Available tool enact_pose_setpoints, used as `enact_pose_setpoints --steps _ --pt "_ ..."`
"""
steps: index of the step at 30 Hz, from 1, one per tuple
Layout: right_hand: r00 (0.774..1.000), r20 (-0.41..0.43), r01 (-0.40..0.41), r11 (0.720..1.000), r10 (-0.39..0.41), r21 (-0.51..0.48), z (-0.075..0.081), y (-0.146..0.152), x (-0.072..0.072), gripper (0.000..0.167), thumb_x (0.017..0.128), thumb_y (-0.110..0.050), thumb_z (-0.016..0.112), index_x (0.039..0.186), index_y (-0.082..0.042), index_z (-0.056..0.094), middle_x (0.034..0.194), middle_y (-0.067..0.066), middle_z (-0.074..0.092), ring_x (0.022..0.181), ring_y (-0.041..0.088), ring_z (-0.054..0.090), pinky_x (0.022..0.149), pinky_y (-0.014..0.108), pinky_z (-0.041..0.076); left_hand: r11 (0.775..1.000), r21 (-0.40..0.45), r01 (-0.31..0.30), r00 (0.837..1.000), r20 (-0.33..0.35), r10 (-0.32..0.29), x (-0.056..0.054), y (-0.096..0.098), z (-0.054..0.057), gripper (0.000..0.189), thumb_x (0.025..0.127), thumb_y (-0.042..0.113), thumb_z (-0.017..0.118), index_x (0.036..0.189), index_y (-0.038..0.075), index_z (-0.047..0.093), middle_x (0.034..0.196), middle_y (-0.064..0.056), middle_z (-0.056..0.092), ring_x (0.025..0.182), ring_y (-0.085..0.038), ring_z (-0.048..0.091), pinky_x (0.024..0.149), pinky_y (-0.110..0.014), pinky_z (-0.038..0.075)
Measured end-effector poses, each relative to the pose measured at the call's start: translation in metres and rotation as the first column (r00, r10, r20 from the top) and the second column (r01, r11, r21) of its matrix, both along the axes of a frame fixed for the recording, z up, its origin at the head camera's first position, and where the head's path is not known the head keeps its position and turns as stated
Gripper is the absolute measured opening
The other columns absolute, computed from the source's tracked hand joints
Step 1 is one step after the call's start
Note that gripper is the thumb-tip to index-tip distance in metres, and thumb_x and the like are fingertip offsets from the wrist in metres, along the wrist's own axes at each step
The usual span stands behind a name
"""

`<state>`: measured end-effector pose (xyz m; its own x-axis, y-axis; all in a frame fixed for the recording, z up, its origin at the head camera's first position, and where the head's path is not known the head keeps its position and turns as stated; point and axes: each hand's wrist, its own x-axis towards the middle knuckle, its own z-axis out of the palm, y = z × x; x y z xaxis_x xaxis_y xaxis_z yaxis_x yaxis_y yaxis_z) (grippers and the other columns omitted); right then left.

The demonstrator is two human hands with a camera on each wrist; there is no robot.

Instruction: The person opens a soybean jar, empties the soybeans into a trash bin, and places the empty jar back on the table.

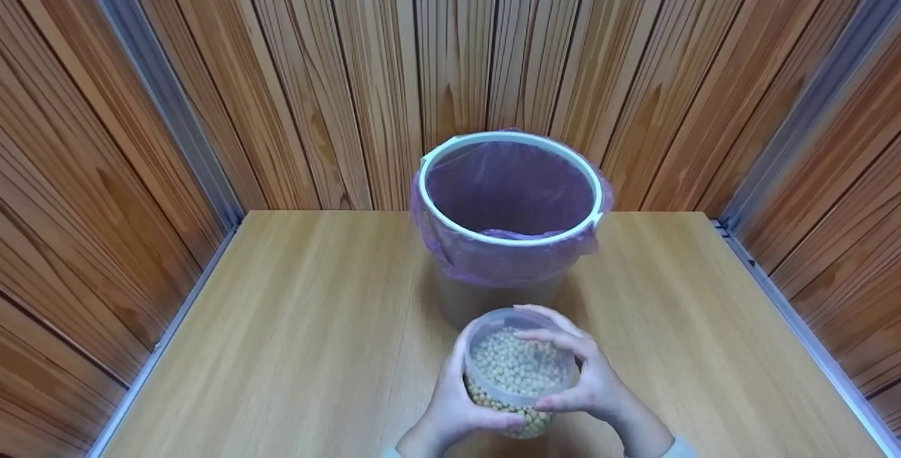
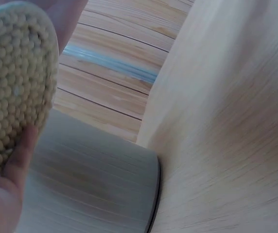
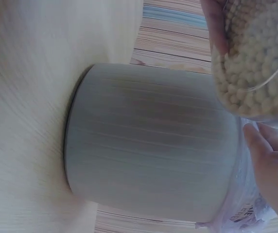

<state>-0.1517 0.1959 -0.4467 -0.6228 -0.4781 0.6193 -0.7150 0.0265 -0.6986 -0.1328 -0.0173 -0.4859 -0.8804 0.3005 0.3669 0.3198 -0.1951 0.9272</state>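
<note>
A clear round plastic tub (image 1: 517, 373) full of small pale round beans is held above the table's front part, with what looks like a translucent lid on top. My left hand (image 1: 454, 402) grips the tub's left side, thumb across the front. From the right, my right hand (image 1: 588, 370) holds the top rim, its fingers over the top edge and thumb at the front. In the left wrist view, the tub's bottom (image 2: 15, 82) shows beans packed against it. In the right wrist view, the tub's side (image 3: 258, 58) appears close to the right hand (image 3: 275, 160).
Just behind the tub stands a grey bin (image 1: 468, 296) with a pale rim (image 1: 598, 198) and a purple bag liner (image 1: 507, 264) folded over it. Wood-panelled walls (image 1: 450, 57) enclose the wooden table (image 1: 317, 317) at the back and sides.
</note>
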Motion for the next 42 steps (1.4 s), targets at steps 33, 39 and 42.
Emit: enact_pose_setpoints --steps 33,39,42 --pt "0.897 0.200 0.419 0.901 -0.393 -0.111 -0.003 0.026 0.009 0.060 0.077 -0.016 0.071 0.134 -0.004 0.059 0.146 -0.004 0.049 0.131 0.010 0.045 0.099 0.027 0.037 0.969 0.053 -0.240 0.946 -0.214 0.245 -0.010 -0.010 0.027 0.121 0.051 0.011 0.094 0.151 -0.001 0.027 0.148 -0.017 0.046 0.134 -0.022 0.049 0.114 -0.031 0.040" --pt "0.854 0.255 0.478 0.878 -0.453 -0.041 -0.013 0.041 0.008 0.065 0.077 -0.011 0.071 0.139 -0.004 0.054 0.146 -0.011 0.045 0.134 0.005 0.037 0.106 0.068 0.023 0.956 0.073 -0.284 0.931 -0.216 0.293 -0.013 -0.020 0.036 0.120 0.052 0.007 0.093 0.152 0.000 0.027 0.148 -0.020 0.044 0.132 -0.022 0.050 0.111 -0.032 0.043" --pt "0.829 0.265 0.501 0.865 -0.492 0.036 -0.023 0.047 0.007 0.068 0.076 -0.007 0.073 0.140 -0.005 0.053 0.149 0.000 0.043 0.137 0.016 0.036 0.104 0.080 0.017 0.942 0.063 -0.328 0.919 -0.209 0.334 -0.013 -0.025 0.042 0.121 0.051 0.007 0.093 0.152 0.001 0.028 0.148 -0.018 0.044 0.131 -0.020 0.051 0.110 -0.030 0.044"
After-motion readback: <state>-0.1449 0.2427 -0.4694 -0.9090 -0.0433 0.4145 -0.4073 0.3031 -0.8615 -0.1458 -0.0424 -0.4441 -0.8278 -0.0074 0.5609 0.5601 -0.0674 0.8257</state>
